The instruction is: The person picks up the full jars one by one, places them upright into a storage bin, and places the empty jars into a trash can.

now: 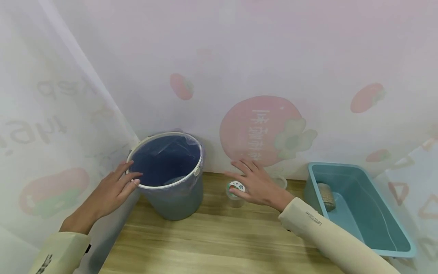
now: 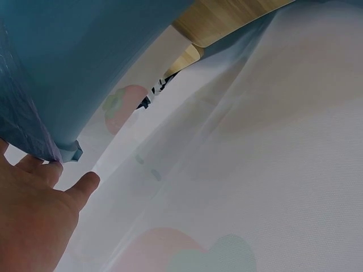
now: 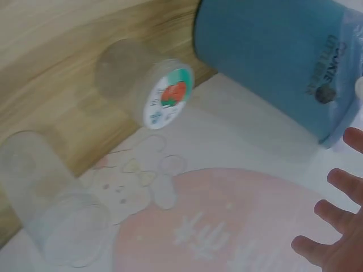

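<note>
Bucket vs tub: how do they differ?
Shape: the bucket has a round mouth; the tub is roughly rectangular with rounded corners.
Rim: the bucket's is white; the tub's matches its bluish body.
Lining: a see-through plastic liner overhangs the bucket's rim; none shows on the tub.
Contents: a cylindrical container lies in the tub; none shows in the bucket.
Shared: both bluish, open-topped.

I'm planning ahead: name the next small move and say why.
Probably bring the right hand to the thin plastic liner on the right of the blue bucket: it hangs loose outside there, the left hand is at the opposite side, and the right holds nothing.
</note>
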`<state>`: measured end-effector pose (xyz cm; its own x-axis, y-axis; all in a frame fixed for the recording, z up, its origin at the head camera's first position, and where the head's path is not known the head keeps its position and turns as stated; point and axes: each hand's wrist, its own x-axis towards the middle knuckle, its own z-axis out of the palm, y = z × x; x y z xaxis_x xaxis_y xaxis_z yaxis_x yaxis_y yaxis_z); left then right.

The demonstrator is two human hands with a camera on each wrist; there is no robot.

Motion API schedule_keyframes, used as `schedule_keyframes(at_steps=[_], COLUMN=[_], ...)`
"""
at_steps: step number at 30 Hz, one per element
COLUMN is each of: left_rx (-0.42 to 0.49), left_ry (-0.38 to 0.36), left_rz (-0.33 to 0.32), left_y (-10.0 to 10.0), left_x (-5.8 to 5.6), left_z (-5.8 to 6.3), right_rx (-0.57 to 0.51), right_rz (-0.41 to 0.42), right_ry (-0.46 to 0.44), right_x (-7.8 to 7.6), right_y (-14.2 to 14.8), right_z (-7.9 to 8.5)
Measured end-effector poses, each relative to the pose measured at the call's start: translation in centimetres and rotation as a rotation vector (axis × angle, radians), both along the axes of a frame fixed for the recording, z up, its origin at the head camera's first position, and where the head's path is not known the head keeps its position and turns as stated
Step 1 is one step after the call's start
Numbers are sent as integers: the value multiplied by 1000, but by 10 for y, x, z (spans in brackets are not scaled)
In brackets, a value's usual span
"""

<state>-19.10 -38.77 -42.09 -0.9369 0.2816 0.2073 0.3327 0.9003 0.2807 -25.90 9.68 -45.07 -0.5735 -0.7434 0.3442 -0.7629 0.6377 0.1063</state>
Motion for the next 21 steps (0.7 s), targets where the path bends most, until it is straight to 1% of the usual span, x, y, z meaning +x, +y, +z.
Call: schedule_keyframes(at_steps=[5,10,17,21], left_rx=[3,6,4,1], left_ry=[-6,-4,9,14], left_rz=[-2,-7,-3,-8], left_y=[-1,-1,-1,-1], left_x=[0,-1,-1,-1], left_z=[-2,-2,-1,-3], right_rx=[-14,-48,-74,-86], right_rz=[-29,-79,-156,-199], right_ry=[-9,-53,-32,-58], right_x=[1,2,-7,-14], right_y=[17,35,59,71], right_z=[-13,-24,-41,-52])
